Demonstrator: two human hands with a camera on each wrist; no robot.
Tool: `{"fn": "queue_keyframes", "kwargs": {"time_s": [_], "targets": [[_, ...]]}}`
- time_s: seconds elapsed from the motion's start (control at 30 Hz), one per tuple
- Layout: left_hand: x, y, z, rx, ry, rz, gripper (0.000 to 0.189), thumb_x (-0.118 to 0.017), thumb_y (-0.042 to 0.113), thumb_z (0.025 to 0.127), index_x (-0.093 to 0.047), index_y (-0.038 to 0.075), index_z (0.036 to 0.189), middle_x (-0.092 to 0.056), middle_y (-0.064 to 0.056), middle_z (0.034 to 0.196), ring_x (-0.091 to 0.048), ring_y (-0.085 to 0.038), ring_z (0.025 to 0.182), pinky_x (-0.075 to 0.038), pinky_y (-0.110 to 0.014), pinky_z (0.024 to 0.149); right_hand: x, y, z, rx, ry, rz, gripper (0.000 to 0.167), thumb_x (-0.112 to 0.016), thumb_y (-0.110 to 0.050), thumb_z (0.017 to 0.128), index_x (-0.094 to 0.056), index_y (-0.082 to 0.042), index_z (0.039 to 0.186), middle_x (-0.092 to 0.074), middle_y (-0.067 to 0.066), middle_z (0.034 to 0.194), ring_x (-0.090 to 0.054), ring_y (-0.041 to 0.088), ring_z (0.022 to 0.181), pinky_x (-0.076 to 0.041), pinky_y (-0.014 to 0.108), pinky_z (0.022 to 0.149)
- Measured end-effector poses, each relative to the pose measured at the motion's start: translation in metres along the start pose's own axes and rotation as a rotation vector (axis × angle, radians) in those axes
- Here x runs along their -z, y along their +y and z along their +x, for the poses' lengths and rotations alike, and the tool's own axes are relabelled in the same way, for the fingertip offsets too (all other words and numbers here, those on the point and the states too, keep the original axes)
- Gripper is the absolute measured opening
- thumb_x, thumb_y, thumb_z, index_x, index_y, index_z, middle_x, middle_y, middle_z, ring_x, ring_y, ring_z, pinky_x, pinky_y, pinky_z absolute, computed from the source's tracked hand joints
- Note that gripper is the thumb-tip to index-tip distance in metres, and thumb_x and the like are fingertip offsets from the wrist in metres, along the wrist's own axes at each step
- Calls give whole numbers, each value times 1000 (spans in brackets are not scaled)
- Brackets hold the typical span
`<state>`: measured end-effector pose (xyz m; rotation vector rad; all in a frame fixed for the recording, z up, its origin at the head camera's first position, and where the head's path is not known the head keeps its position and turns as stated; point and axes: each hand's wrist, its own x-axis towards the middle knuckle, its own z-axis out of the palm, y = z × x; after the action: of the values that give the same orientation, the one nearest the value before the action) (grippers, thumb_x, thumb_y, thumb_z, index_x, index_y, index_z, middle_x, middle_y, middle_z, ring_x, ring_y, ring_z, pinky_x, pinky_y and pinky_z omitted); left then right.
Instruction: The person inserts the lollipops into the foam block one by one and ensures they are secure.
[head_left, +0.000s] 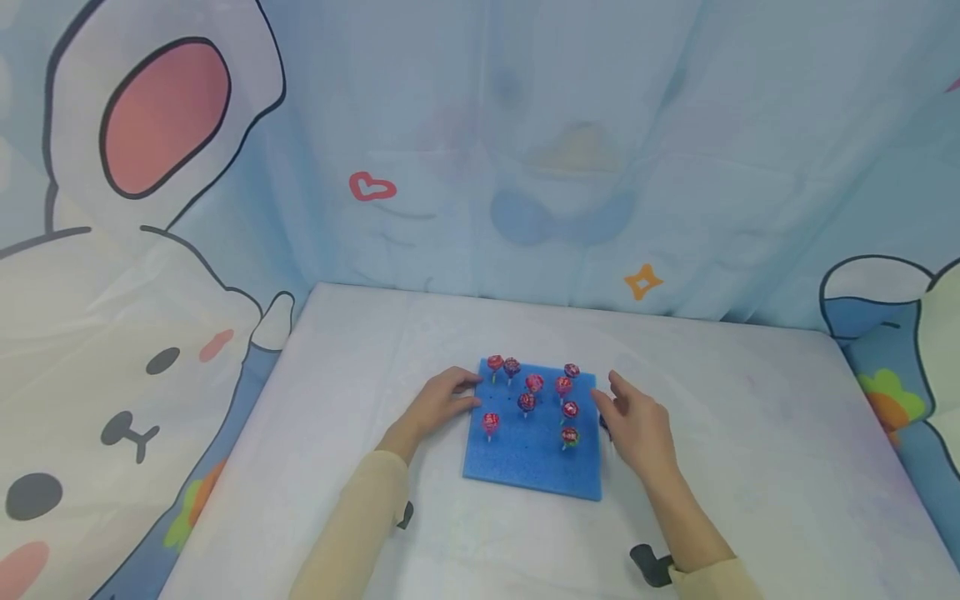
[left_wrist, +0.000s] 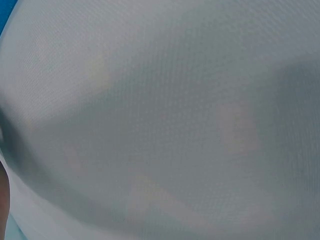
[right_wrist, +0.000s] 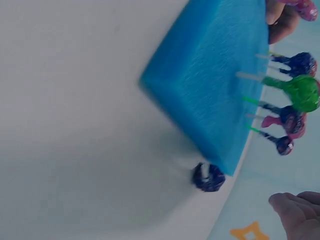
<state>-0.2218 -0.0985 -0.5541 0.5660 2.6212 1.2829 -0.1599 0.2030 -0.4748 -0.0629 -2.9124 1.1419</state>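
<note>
A blue foam board (head_left: 517, 462) lies on the white table, with several wrapped lollipops (head_left: 527, 402) standing upright on their sticks in it. My left hand (head_left: 435, 406) touches the board's left edge with its fingertips. In the right wrist view, part of that left hand (right_wrist: 284, 22) shows at the board's far side. Just beyond the right edge is my right hand (head_left: 639, 425), fingers loosely bent and nothing visible in them. A dark-wrapped lollipop (right_wrist: 209, 177) lies on the table beside the board, apart from the right hand (right_wrist: 300, 212) in the right wrist view.
The white tabletop (head_left: 375, 350) surrounds the board. Behind it hangs a light blue curtain (head_left: 420, 100) with cartoon prints. Black straps or mounts (head_left: 651, 567) sit at the wrists. The left wrist view shows mostly shaded white cloth (left_wrist: 165, 125).
</note>
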Motion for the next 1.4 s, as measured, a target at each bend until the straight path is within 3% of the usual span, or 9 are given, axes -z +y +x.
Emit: {"fn": "queue_keyframes", "kwargs": {"time_s": [0.2, 0.43, 0.67, 0.9, 1.1, 1.3, 1.4], "targets": [[0, 1, 0, 17, -1, 1, 39, -68, 20, 93, -59, 6, 129, -60, -7, 129, -56, -21, 122, -45, -32, 106, -4, 16, 3, -92, -99, -142, 61, -55, -26, 101, -34, 12, 144, -45, 36, 137, -45, 51, 125, -46, 58, 96], [0, 2, 1, 22, -3, 2, 39, -68, 19, 93, -59, 7, 129, -60, -7, 130, -55, -21, 123, -44, -31, 106, -8, 32, 5, -156, -178, -191, 64, -55, -26, 100, -32, 16, 142, -38, 38, 141, -35, 53, 131, -39, 62, 102], [0, 2, 1, 21, 0, 9, 39, -68, 18, 93, -59, 6, 129, -60, -7, 130, -56, -21, 122, -45, -33, 106, -18, 46, 7, -111, -187, -235, 58, -57, -20, 99, -37, 19, 138, -44, 39, 135, -41, 53, 126, -41, 61, 100], [0, 1, 1, 5, 4, -4, 39, -68, 17, 93, -59, 5, 128, -60, -8, 129, -56, -23, 121, -45, -34, 105, -26, 49, 6, -16, -92, -322, 30, -63, -12, 95, -56, 12, 111, -65, 27, 97, -64, 43, 94, -56, 53, 83], [0, 1, 0, -3, 6, -18, 38, -68, 16, 93, -59, 4, 128, -60, -9, 128, -56, -24, 121, -46, -35, 105, -28, 54, 7, 38, -82, -378, 26, -66, -6, 92, -56, 11, 108, -63, 27, 100, -64, 45, 93, -56, 54, 78], [-1, 1, 0, -6, 6, -16, 38, -68, 16, 93, -59, 4, 128, -60, -9, 128, -56, -23, 121, -45, -34, 105, -29, 58, 7, 49, -90, -417, 38, -68, -5, 90, -54, 13, 120, -58, 33, 119, -59, 50, 106, -52, 58, 87], [-1, 1, -1, 2, 9, -13, 39, -69, 17, 93, -59, 5, 128, -60, -9, 128, -56, -24, 121, -45, -34, 106, -31, 55, 7, 46, -90, -427, 37, -68, -7, 91, -55, 13, 120, -61, 32, 115, -60, 48, 106, -53, 56, 87]]}}
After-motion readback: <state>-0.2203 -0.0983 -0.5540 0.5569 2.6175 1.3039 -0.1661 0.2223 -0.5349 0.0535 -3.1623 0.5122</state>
